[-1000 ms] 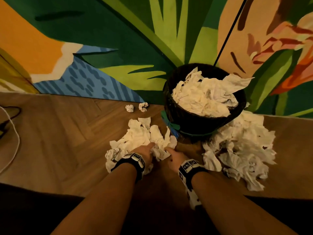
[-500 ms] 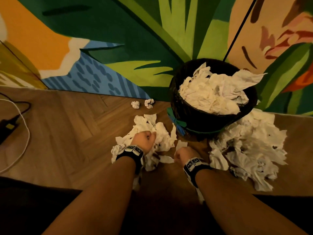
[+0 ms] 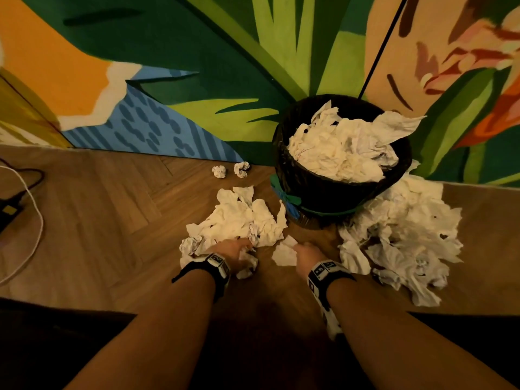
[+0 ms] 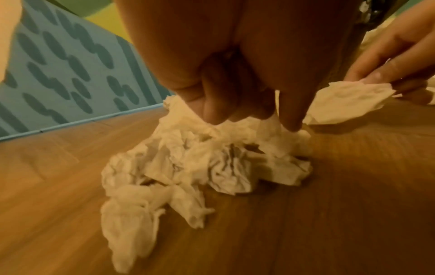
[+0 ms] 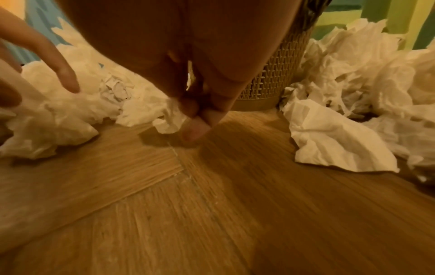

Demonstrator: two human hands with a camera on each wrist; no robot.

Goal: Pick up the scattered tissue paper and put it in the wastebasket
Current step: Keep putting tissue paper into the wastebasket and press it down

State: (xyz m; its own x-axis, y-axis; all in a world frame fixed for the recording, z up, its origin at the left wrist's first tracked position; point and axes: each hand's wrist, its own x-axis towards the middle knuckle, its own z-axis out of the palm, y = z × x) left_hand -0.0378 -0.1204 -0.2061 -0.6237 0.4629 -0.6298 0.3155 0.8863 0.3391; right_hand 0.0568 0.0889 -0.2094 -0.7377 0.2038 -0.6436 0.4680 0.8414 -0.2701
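Left hand (image 3: 235,253) is down on the near edge of the left tissue pile (image 3: 242,220), fingers (image 4: 213,104) curled into the crumpled paper and gripping a wad; the index finger is straighter, tip on the tissue. Right hand (image 3: 308,254) pinches one flat tissue sheet (image 3: 284,253) between thumb and fingertips (image 4: 376,74), just above the floor (image 3: 112,220), between the two piles. That sheet lies roughly flat; in the left wrist view its long axis runs left-right, away from the fingertips toward the left hand. Wastebasket (image 3: 332,190) stands against the painted wall (image 3: 197,66), upright, black liner over a woven beige body (image 5: 277,80), green band round the lower part, already heaped with tissue (image 3: 337,153) above the rim. Left tissue pile sits just left of the basket base, stretched from the hands toward the wall. A bigger right tissue pile (image 3: 402,237) touches the basket's right side and spreads along the floor. Two small tissue balls (image 3: 230,170) sit apart near the wall, left of the basket. Wrist bands (image 3: 216,261) carry black-and-white marker squares; characters too small to read. No other writing legible. White cable (image 3: 33,209) and a dark device (image 3: 8,209) at far left on the herringbone wood floor.
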